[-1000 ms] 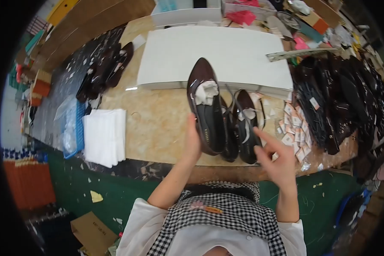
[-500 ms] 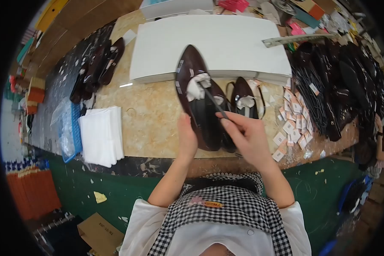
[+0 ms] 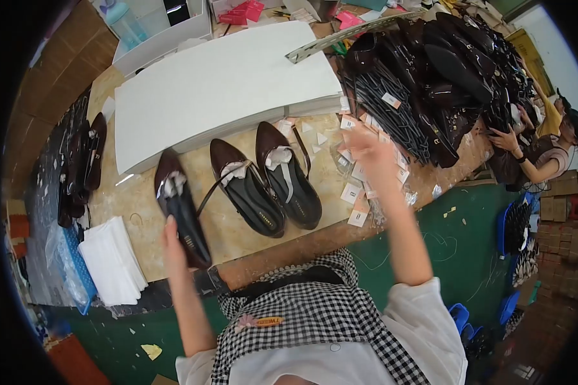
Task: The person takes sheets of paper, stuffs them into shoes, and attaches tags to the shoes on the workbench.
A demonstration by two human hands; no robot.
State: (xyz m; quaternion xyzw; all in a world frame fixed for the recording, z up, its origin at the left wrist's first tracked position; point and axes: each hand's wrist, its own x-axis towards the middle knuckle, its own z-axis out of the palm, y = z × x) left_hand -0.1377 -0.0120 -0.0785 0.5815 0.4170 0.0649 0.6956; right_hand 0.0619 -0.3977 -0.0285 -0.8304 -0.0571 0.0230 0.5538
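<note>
My left hand (image 3: 175, 242) grips the side of a dark burgundy pointed flat shoe (image 3: 185, 221) near its heel. White paper is stuffed in its toe. To the right, two matching shoes lie side by side: a middle shoe (image 3: 253, 202) with a thin strap out to its left, and a right shoe (image 3: 302, 196) with a strap beside its toe. Both have paper in the toe. My right hand (image 3: 370, 151), smeared by motion, is over the scattered small white-and-orange tags (image 3: 359, 192); whether its fingers hold anything is hidden.
A tall stack of white paper sheets (image 3: 225, 90) stands behind the shoes. Dark straps (image 3: 392, 109) and a heap of burgundy shoes (image 3: 456, 70) are at right. White folded sheets (image 3: 112, 263) lie at left. A co-worker (image 3: 552, 151) is at far right.
The view has turned to the right. My left hand has moved its shoe left, apart from the others. My right hand has left the shoe and strap and moved right to the tags.
</note>
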